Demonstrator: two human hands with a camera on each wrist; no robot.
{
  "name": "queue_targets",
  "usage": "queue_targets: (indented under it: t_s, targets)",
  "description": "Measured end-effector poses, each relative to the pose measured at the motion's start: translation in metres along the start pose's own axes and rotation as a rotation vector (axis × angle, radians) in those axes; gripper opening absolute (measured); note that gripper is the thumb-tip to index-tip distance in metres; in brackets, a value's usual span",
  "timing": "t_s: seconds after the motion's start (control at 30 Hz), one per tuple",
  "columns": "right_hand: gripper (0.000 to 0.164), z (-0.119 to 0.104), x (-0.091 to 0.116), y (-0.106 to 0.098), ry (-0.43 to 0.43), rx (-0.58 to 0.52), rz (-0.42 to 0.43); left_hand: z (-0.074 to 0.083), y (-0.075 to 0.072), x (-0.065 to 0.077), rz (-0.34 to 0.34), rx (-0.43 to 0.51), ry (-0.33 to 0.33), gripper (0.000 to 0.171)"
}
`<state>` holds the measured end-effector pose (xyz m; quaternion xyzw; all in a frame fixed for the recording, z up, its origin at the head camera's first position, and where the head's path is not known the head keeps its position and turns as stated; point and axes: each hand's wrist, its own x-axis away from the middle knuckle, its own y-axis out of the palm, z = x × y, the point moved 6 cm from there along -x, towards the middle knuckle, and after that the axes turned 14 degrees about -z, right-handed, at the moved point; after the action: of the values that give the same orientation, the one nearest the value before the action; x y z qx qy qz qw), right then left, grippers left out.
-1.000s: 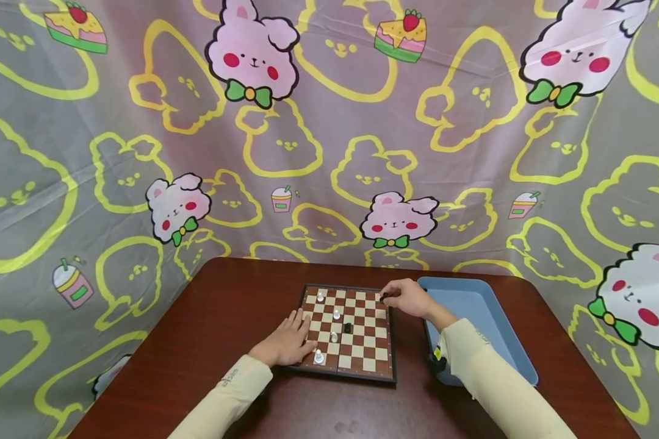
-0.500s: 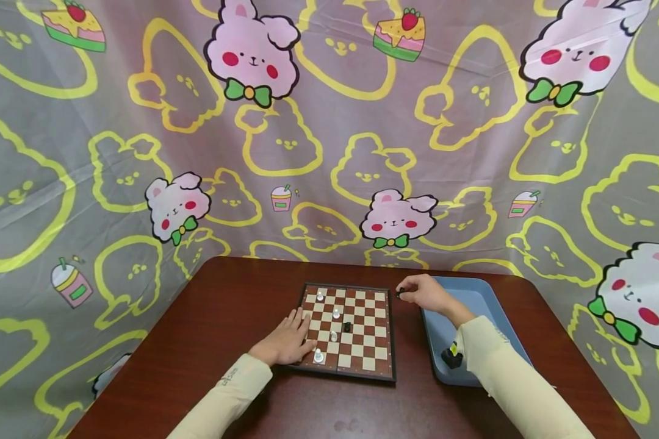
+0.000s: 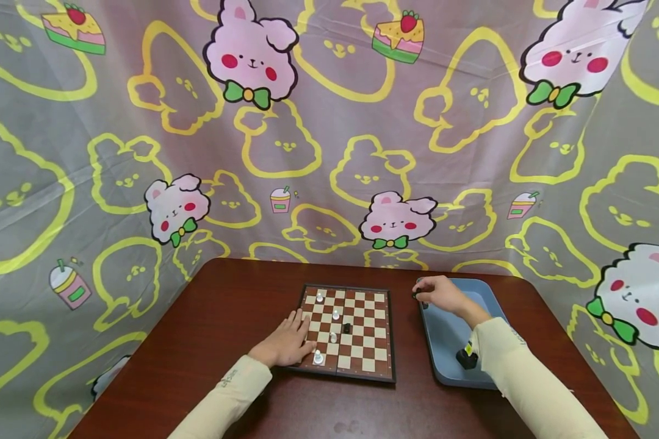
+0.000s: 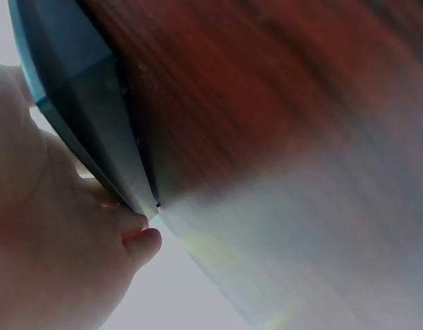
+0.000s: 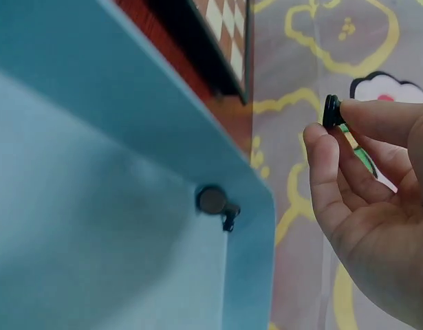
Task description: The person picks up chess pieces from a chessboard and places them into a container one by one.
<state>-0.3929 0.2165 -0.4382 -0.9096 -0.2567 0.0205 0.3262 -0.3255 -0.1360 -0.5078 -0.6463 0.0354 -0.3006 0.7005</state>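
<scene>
My right hand (image 3: 438, 294) pinches a black chess piece (image 5: 331, 111) between thumb and fingertips, held over the left rim of the blue tray (image 3: 445, 360). The flat round base of this piece shows in the right wrist view; its top is hidden. Another black chess piece (image 5: 212, 200) lies on its side in the tray's far left corner. My left hand (image 3: 287, 340) rests with fingers extended on the left edge of the chessboard (image 3: 367, 378). On the board stand a black chess piece (image 3: 346, 328), a white pawn (image 3: 336, 314), a white knight (image 3: 333, 337) and other white pieces (image 3: 318, 357).
The dark wooden table (image 3: 236, 286) carries board and tray side by side, with a strip of table between them. A curtain (image 3: 329, 122) printed with rabbits hangs behind and on both sides. A black device (image 3: 467, 358) sits at my right wrist, above the tray.
My right hand has carried the black chess piece from the board's far right corner rightward to the tray's rim. My left hand and the pieces on the board have stayed put.
</scene>
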Motion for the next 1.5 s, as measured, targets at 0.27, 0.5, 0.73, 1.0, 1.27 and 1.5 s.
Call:
queue_targets:
  t_s: [0.27, 0.5, 0.73, 1.0, 1.27, 1.5]
  targets:
    - [0.021, 0.023, 0.003, -0.008, 0.0, -0.056, -0.003, -0.001, -0.002, 0.001, 0.003, 0.012, 0.004, 0.071]
    - [0.022, 0.04, 0.006, -0.011, 0.055, -0.055, -0.005, 0.0, -0.001, -0.001, 0.0, -0.007, 0.008, 0.071]
    - [0.018, 0.047, 0.009, -0.011, 0.07, -0.038, -0.016, 0.0, -0.001, -0.001, -0.001, -0.008, 0.016, 0.069]
    - [0.019, 0.06, 0.01, -0.01, 0.127, -0.061, -0.005, 0.001, -0.002, 0.002, -0.007, 0.0, 0.012, 0.069]
    - [0.025, 0.064, 0.01, -0.01, 0.135, -0.067, 0.006, 0.001, -0.001, 0.001, -0.013, 0.001, 0.009, 0.07]
    - [0.024, 0.058, 0.012, -0.014, 0.106, -0.025, 0.01, 0.002, -0.002, 0.002, -0.013, 0.004, 0.012, 0.07]
